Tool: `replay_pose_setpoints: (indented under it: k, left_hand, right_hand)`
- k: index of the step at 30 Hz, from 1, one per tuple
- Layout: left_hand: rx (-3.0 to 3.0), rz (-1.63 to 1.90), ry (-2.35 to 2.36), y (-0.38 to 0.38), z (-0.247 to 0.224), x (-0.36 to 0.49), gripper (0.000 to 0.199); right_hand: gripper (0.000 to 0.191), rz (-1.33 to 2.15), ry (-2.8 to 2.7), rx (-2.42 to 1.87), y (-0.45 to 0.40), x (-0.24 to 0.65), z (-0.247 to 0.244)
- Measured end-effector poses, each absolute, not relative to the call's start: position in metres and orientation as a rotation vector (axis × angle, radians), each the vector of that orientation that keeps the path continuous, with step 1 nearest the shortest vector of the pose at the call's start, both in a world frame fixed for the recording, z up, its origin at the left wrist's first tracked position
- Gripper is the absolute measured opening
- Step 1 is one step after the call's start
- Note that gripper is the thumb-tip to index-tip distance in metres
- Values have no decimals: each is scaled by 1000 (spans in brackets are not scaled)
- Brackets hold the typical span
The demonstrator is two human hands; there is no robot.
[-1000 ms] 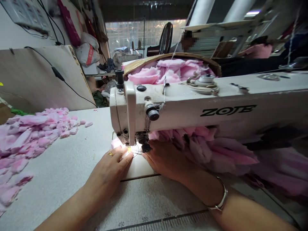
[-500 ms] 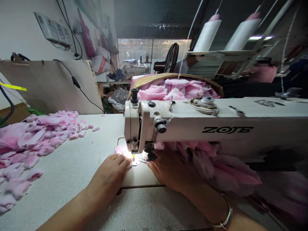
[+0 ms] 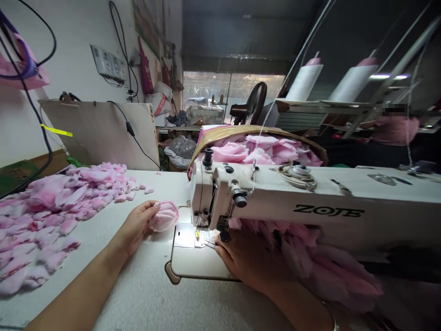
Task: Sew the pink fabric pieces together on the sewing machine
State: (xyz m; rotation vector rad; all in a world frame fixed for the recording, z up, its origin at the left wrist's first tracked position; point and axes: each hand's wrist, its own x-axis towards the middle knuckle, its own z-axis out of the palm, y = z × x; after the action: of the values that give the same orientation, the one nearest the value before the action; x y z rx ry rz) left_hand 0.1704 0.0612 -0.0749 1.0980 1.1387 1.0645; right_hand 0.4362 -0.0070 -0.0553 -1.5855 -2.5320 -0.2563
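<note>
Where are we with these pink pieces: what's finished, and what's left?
Done, it seems: a ruffled pink fabric run lies behind the ZOJE sewing machine, with more in the basket. In hand: the left hand holds a pink piece; the right hand sits beside the needle. Left: the loose pink pile.

Lamp: bright white glow on the needle plate [image 3: 186,235] under the sewing machine [image 3: 310,204]
Window: pale glare [image 3: 234,87] behind the sewing machine
Room: dim above it
Blur: soft pink fabric [image 3: 344,276] right of it
Edges: wide-angle stretching

A white wall [image 3: 69,59] with a power strip [image 3: 107,64] runs to a bright window [image 3: 206,85].
</note>
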Motion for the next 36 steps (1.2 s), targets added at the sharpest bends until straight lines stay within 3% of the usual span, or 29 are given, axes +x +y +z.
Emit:
replay_pose_setpoints:
  k: [8,21,29,33,36]
  left_hand:
    - [953,1146,1101,72,-79,169,38]
    - [1067,1137,1211,78,-90,168,43]
    - [1411,1077,1439,91,-94,162,26]
    - [1518,921,1466,119,-72,161,24]
    - [1562,994,1498,148,-54,167,20]
  right_hand:
    - [12,-155,-2539,-1542,-5,440,-52]
    - [11,-400,-2390,-1587,-4,449,-73]
    - [18,-571,-2337,-1570,-5,451,-72]
    - [17,-452,-2346,-1564,-5,445,-62]
    - [15,-436,-2339,-1580,-3,444,-63]
